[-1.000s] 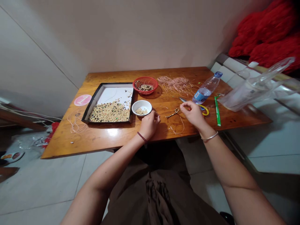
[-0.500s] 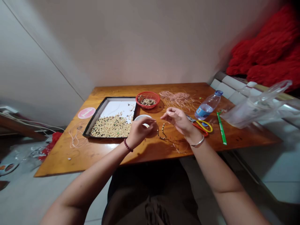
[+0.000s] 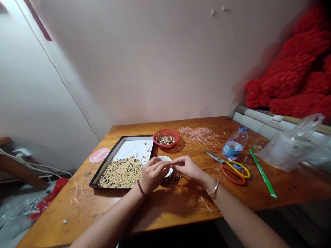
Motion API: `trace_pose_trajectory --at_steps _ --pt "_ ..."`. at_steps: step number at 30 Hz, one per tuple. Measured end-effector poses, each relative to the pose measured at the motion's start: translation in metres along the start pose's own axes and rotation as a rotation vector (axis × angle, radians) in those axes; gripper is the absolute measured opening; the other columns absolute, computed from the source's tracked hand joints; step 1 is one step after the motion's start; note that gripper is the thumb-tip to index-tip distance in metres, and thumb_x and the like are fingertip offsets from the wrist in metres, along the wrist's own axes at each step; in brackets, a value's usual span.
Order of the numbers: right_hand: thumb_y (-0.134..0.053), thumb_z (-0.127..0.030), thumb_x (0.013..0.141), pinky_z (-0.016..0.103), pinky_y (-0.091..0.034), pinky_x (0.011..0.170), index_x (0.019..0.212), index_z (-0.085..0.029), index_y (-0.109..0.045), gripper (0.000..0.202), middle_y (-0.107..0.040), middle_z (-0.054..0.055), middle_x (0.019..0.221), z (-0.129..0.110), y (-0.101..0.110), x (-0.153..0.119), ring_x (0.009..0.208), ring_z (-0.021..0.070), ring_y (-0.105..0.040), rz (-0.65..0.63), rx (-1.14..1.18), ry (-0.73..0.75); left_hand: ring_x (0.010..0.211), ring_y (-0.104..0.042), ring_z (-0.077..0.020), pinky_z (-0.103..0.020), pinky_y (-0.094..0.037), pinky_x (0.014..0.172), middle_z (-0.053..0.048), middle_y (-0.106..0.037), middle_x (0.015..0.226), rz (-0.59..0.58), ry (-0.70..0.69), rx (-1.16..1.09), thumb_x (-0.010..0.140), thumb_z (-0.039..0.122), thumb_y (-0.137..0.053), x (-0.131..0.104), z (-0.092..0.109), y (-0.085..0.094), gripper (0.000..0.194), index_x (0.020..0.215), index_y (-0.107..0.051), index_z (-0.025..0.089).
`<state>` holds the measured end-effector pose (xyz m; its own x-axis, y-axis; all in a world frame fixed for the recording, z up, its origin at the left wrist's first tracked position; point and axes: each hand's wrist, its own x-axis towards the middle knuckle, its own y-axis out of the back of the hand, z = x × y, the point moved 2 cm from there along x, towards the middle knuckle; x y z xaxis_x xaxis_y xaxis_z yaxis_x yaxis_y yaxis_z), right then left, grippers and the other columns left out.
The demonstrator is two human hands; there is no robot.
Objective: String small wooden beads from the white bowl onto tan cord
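My left hand [image 3: 155,173] and my right hand [image 3: 186,166] meet in front of a small white bowl [image 3: 164,158]. Both have their fingers pinched together; what lies between the fingertips is too small to make out. Just below them a short string of dark and pale beads [image 3: 176,179] hangs or lies close to the table, partly hidden. To the left, a black-edged tray [image 3: 102,164] holds many pale and dark beads [image 3: 121,172]. Behind the bowl stands a red basket [image 3: 167,146] with strung beads in it.
Scissors [image 3: 234,168] with yellow and orange handles, a water bottle [image 3: 234,144] and a green strip [image 3: 263,174] are on the right. Pink cord [image 3: 200,135] lies at the back. A plastic bag [image 3: 281,155] sits at the right edge, a round pink label [image 3: 99,155] at left.
The view has tilted up, so the table appears lower. My hands have come together from apart, and the bead string now sits beneath them instead of showing clearly between them.
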<state>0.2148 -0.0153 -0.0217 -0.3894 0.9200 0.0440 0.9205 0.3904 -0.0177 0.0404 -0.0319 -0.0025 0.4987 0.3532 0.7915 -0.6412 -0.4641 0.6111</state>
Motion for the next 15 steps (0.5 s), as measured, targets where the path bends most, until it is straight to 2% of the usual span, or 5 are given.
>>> trace_pose_trajectory --at_steps 5,10,13,15 --pt "-0.072 -0.035 0.070 0.022 -0.041 0.050 0.079 -0.013 -0.074 0.024 -0.065 0.002 0.059 0.0016 -0.0065 -0.0019 0.050 0.0095 -0.053 -0.042 -0.028 -0.054 0.077 -0.060 -0.0165 -0.028 -0.051 0.070 0.000 -0.073 0.085 -0.023 0.060 0.045 0.086 0.022 -0.065 -0.0018 0.0003 0.0014 0.014 0.100 -0.066 0.024" --pt "-0.074 -0.047 0.068 0.026 -0.044 0.054 0.083 -0.010 -0.075 0.040 -0.068 0.005 0.064 0.0034 -0.0052 -0.0004 0.054 0.0128 -0.057 -0.068 -0.016 -0.073 0.077 -0.060 -0.0166 -0.028 -0.051 0.070 0.000 -0.073 0.087 -0.016 0.094 0.024 0.087 0.022 -0.064 -0.0023 -0.0009 0.0019 0.013 0.099 -0.067 0.024" --pt "-0.076 -0.051 0.068 0.031 -0.049 0.069 0.087 -0.010 -0.076 0.045 -0.074 0.010 0.080 0.0026 -0.0028 -0.0008 0.069 0.0181 -0.065 -0.064 -0.037 -0.030 0.078 -0.060 -0.0159 -0.028 -0.050 0.072 -0.002 -0.073 0.089 -0.021 0.226 -0.065 0.089 0.024 -0.060 -0.0005 -0.0022 0.0035 0.013 0.101 -0.067 0.023" --pt "-0.075 -0.053 0.069 0.033 -0.049 0.078 0.089 -0.012 -0.076 0.045 -0.075 0.011 0.087 0.0006 0.0001 -0.0007 0.079 0.0198 -0.067 -0.024 -0.014 0.018 0.079 -0.061 -0.0154 -0.028 -0.050 0.072 -0.003 -0.073 0.095 -0.088 0.371 -0.167 0.093 0.028 -0.054 0.0022 -0.0040 0.0037 0.019 0.106 -0.067 0.023"
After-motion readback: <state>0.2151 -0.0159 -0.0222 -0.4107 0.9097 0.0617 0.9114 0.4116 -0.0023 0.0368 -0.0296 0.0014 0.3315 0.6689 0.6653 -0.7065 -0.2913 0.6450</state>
